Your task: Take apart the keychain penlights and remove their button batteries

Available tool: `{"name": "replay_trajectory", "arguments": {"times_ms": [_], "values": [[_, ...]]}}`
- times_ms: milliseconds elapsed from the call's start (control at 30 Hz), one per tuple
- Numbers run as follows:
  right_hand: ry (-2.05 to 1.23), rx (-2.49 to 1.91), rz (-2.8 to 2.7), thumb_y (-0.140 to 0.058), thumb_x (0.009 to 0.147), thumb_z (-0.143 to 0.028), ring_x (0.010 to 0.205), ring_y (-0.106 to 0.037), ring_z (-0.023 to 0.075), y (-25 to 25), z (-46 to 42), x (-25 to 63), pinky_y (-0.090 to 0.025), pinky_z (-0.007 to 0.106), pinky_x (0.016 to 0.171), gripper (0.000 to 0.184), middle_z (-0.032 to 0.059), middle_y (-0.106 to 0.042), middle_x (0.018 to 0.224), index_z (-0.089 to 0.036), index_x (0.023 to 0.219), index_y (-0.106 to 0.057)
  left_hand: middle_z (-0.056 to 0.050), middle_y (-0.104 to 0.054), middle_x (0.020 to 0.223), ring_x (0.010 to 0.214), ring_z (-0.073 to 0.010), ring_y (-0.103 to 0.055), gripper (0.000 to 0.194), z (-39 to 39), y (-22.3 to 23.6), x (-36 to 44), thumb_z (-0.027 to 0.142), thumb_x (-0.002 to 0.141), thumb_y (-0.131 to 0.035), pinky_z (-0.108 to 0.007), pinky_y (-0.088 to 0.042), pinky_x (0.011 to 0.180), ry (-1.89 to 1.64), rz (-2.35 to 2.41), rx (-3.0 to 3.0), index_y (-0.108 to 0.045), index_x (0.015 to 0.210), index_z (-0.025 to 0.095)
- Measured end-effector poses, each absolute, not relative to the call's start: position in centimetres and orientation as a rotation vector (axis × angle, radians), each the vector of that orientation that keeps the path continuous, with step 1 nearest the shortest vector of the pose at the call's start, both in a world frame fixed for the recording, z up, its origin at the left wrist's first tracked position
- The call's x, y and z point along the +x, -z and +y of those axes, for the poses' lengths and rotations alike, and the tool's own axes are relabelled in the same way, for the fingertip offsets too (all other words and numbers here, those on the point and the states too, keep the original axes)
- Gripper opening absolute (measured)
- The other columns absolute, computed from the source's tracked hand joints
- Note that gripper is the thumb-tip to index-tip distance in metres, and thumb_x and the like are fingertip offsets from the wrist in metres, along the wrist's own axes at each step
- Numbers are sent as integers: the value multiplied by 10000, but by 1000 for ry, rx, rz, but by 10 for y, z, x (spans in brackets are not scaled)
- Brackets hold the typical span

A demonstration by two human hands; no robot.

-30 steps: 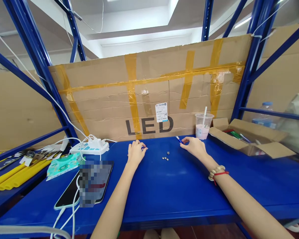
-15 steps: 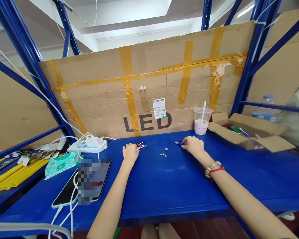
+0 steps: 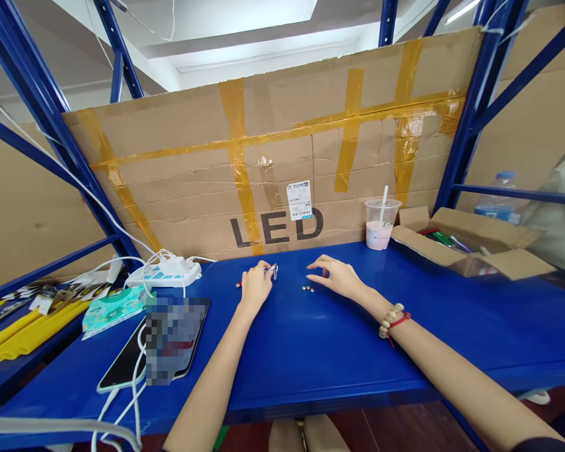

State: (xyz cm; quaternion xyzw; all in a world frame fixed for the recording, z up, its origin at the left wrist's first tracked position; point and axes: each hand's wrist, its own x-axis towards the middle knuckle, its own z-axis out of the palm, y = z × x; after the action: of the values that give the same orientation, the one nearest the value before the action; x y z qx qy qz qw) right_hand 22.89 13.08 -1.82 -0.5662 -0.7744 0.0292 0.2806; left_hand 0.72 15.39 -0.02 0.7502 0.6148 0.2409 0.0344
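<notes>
My left hand rests on the blue tabletop with its fingers closed. A small shiny silver piece, like a keychain clasp, sticks out at its fingertips; the rest is hidden. Just left of that hand shows the end of a small red thing. My right hand hovers nearby, thumb and forefinger apart, with nothing visible between them. Several small silver discs like button cells lie on the table below its fingertips. The blue pen-like piece seen earlier does not show.
A cup with a straw stands at the back right beside an open cardboard box of pens or similar. On the left lie a power strip, a green packet, a phone, a tablet and white cables.
My right hand has moved left towards the discs and its fingers have parted; the blue piece is out of sight. My left hand has shifted slightly right with the silver piece at its fingertips.
</notes>
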Motion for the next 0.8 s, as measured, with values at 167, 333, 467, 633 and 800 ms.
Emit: {"name": "replay_trajectory", "arguments": {"times_ms": [167,333,467,633,800], "values": [[-207,-1266,-2259,-489,766,-564,1044,-424,146,28,130,213,-329,325,922,396,12,-470,1114,-277,1024,-577,10,-609,916,928,-172,-532,158,152,0,13,273,875,-433,-320,-287,814,-840,1908,2350,-528,981,205],[-373,-1345,-2267,-467,815,-484,990,-419,146,36,139,208,-315,359,886,285,11,-492,1028,-233,861,-592,-9,-602,948,950,-175,-532,198,149,1,22,279,915,-356,-330,-287,818,-709,1889,2421,-501,1015,190],[-385,-1313,-2230,-470,823,-449,971,-425,140,39,144,211,-322,336,876,263,20,-502,1011,-221,864,-596,1,-587,989,968,-144,-517,177,145,0,28,258,910,-370,-296,-299,828,-733,1785,2419,-469,1037,183],[-278,-1328,-2185,-482,809,-473,964,-431,137,38,142,215,-328,320,859,283,9,-513,1027,-254,945,-597,-3,-579,976,952,-160,-505,155,144,3,25,261,895,-400,-308,-295,813,-685,1858,2452,-495,989,181],[-212,-1329,-2200,-458,832,-427,930,-444,126,36,140,215,-330,313,863,250,2,-524,1012,-241,905,-608,-73,-540,1071,1013,-227,-465,242,154,12,12,181,886,-365,-349,-270,857,-443,2186,2414,-505,1077,132]]}}
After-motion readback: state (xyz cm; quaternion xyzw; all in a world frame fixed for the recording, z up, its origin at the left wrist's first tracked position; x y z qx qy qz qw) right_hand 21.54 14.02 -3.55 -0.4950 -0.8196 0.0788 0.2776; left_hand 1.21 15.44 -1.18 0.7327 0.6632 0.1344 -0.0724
